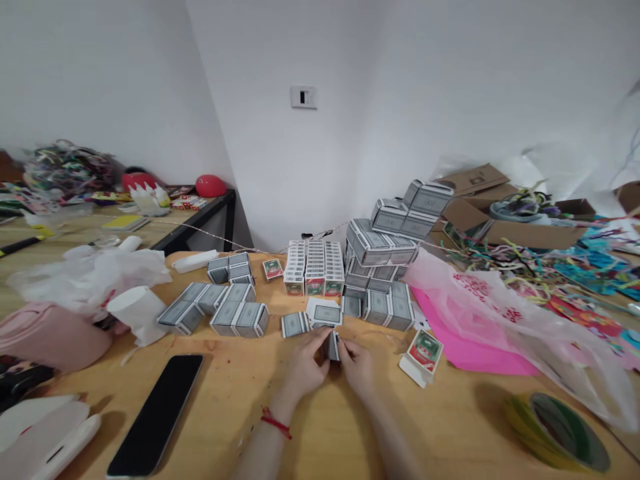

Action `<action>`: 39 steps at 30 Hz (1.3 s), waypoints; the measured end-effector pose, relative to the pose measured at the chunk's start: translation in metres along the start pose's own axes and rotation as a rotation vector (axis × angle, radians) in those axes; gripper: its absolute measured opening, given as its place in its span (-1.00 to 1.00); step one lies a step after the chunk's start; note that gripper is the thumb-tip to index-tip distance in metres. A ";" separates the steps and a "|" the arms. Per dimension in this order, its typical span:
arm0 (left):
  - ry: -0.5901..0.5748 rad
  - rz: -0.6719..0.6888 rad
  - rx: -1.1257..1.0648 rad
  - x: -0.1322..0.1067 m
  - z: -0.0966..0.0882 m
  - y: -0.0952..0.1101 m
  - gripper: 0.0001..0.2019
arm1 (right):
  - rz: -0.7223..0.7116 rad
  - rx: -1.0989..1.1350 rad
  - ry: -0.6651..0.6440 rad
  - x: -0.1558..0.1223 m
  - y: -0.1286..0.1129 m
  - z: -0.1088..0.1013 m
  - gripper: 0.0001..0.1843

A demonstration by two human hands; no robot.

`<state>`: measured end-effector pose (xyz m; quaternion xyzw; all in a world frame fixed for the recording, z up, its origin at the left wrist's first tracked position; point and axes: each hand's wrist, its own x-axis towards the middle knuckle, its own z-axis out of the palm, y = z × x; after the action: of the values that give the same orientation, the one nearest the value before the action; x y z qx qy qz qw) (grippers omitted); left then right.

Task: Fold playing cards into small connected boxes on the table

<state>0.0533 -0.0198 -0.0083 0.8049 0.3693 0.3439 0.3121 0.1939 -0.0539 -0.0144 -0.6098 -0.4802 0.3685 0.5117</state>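
At the middle of the wooden table, my left hand point(310, 360) and my right hand point(356, 365) both close their fingers around a small stack of grey-backed playing cards point(333, 348). Just beyond my fingertips lie more grey-backed cards point(327, 315) and a short stack of cards point(295, 325). To the right rests a card box point(423, 353) with a green and red front and its white flap open. Behind, card boxes point(315, 270) stand packed in rows, and a single box point(273, 269) lies to their left.
Grey patterned blocks are piled high point(383, 243) at the right and spread low point(233, 308) at the left. A phone point(156, 415) and a white roll point(140, 313) lie left; yellow tape point(555, 430), a pink sheet point(465, 343) and clear plastic point(540, 333) lie right.
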 end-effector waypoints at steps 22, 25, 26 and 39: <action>0.023 0.032 0.091 0.000 0.001 0.001 -0.36 | 0.070 0.088 -0.057 -0.008 -0.006 0.001 -0.56; 0.038 -0.025 0.081 -0.001 0.003 0.000 -0.35 | 0.074 0.074 -0.037 -0.008 -0.001 0.004 -0.56; 0.046 -0.042 0.080 -0.002 0.004 0.000 -0.36 | 0.057 0.058 -0.029 -0.008 0.000 0.005 -0.57; 0.110 -0.150 -0.331 -0.004 0.010 0.014 -0.41 | 0.174 0.246 -0.072 -0.012 -0.010 0.005 -0.61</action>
<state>0.0644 -0.0331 -0.0040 0.6928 0.3833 0.4191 0.4443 0.1838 -0.0634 -0.0061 -0.5682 -0.3948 0.4892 0.5311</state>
